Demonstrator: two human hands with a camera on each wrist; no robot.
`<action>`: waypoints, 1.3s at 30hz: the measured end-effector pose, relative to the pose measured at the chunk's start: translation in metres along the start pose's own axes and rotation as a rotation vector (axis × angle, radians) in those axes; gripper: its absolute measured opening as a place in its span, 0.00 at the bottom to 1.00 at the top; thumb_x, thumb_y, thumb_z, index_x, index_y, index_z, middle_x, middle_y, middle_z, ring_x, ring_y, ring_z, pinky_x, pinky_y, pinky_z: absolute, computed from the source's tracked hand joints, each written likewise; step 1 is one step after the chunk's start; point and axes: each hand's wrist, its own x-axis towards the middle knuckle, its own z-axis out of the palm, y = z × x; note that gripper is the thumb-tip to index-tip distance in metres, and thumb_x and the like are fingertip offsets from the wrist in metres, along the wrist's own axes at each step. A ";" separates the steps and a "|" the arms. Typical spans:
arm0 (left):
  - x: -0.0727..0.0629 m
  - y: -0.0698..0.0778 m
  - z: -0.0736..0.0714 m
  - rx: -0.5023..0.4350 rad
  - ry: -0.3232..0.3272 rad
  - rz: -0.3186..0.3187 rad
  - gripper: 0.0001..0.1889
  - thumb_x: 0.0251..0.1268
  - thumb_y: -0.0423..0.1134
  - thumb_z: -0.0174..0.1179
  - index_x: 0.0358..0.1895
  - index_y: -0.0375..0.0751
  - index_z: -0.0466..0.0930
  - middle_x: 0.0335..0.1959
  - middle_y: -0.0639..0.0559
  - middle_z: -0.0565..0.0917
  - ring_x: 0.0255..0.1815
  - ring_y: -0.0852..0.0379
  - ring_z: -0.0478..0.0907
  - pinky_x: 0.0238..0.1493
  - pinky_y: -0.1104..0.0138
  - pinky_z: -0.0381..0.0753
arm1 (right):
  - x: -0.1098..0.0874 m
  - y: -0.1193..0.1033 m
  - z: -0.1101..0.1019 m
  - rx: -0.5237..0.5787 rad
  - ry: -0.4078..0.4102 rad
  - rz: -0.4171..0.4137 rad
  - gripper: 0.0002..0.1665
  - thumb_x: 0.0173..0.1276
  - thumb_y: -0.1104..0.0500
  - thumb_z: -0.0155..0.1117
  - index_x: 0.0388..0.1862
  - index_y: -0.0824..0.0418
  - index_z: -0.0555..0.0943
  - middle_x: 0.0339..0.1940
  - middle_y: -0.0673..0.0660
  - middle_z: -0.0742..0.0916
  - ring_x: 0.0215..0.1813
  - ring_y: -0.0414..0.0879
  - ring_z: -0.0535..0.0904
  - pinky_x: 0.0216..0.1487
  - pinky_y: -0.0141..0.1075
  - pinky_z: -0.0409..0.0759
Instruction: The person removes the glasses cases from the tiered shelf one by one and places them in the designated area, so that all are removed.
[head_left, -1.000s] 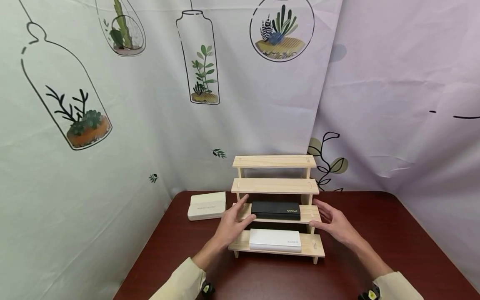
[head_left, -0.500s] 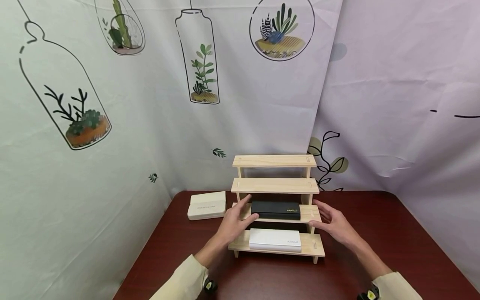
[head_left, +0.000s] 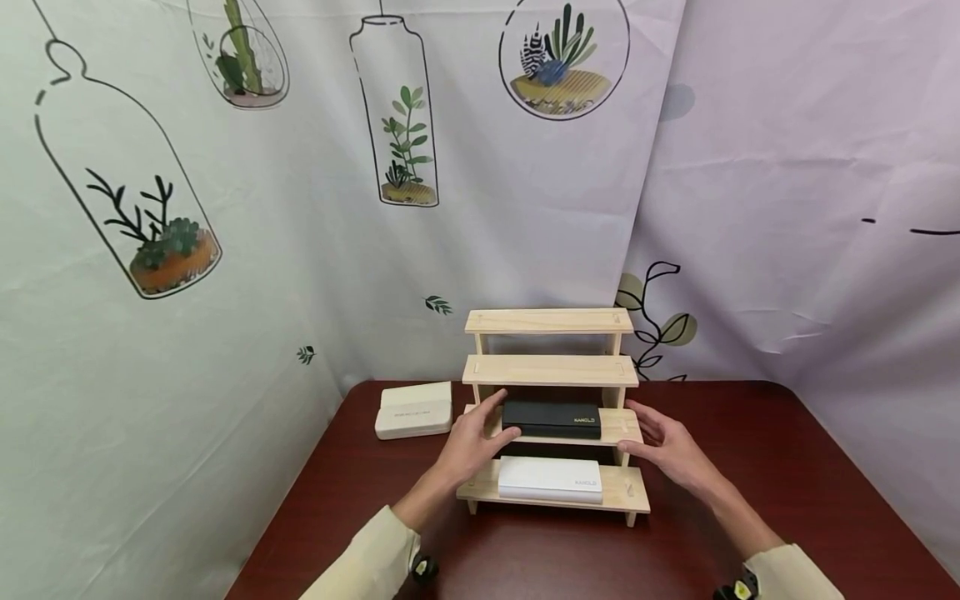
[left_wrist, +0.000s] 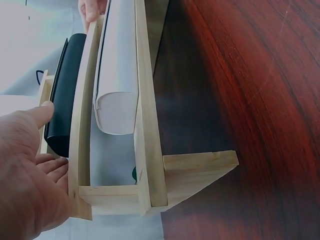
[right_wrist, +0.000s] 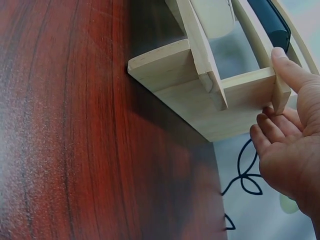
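Note:
A wooden step-shaped display shelf [head_left: 551, 369] stands on the table. A black glasses case [head_left: 551, 419] lies on its second step from the bottom, and a white glasses case [head_left: 550, 481] on the lowest. My left hand [head_left: 467, 448] is at the black case's left end; its thumb touches the case's upper edge and its other fingers sit loosely bent by the end, partly hidden in the left wrist view. My right hand [head_left: 670, 454] holds the same step's right end, thumb [right_wrist: 281, 54] on the plank and fingers bent beneath it.
A cream glasses case [head_left: 414, 412] lies on the dark red table [head_left: 337, 500], left of the shelf. Behind hangs a pale curtain [head_left: 315, 208] with printed plants. The upper two steps rise close behind the hands.
My left hand has moved slightly to the right, further over the black glasses case's left end. The right hand, the shelf and the cases stay in place.

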 end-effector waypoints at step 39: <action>0.005 0.002 0.002 0.035 0.000 -0.025 0.35 0.70 0.45 0.74 0.77 0.42 0.73 0.72 0.45 0.80 0.70 0.49 0.79 0.69 0.50 0.78 | 0.001 0.005 0.002 0.028 0.026 0.031 0.50 0.71 0.59 0.77 0.82 0.74 0.61 0.77 0.77 0.70 0.77 0.71 0.68 0.59 0.28 0.80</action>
